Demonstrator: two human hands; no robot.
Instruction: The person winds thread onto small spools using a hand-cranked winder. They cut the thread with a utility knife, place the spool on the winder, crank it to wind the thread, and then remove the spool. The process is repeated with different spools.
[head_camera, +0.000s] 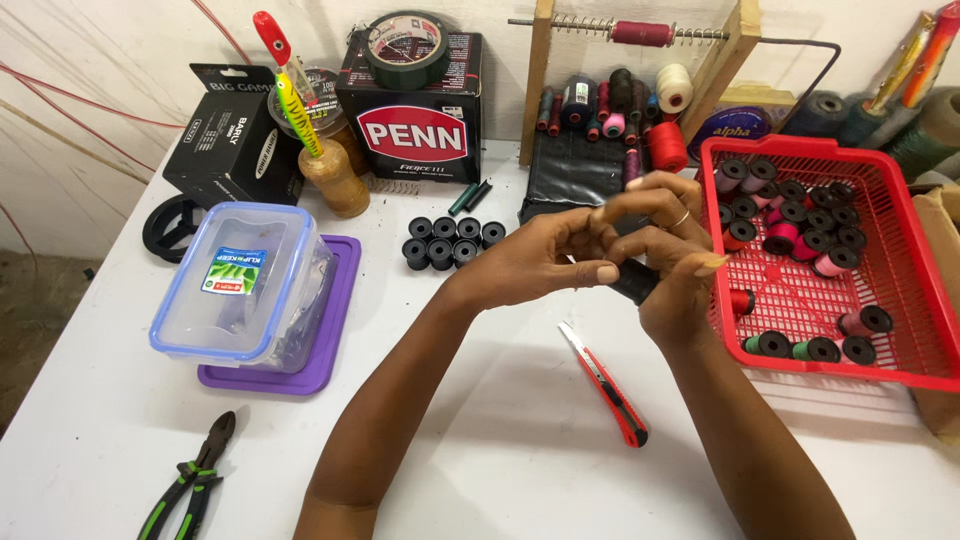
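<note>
- Over the middle of the white table (520, 440), your two hands meet: your right hand (675, 270) is curled around a small black spool (635, 283), and your left hand (545, 262) pinches its fingertips together just beside the spool's end, closed on something too fine to make out, perhaps a thread end.
- That spool sits in the air, clear of the tabletop and just left of the red basket (900, 375). If your right grip loosens, it likely drops and rolls, since it is round and the table is smooth.
- A red utility knife (605, 385) lies directly below your wrists. I cannot tell whether its blade is out; lowering your forearms without looking could bring skin onto it.
- Whatever your left fingertips hold is easy to lose. A slip there probably means hunting for the end again on a dark spool where it hardly shows.
- Your right elbow side is close to the basket's near wall, and the basket holds many loose spools (800, 225). A sideways bump could shift it and scatter them.
- A cluster of bare black bobbins (452, 241) stands on the table to the left of your hands; a sweeping left forearm could knock them rolling toward the clear lidded container (245, 290).
- Green-handled pliers (195, 475) lie near the table's front edge, where a nudge could send them off.
</note>
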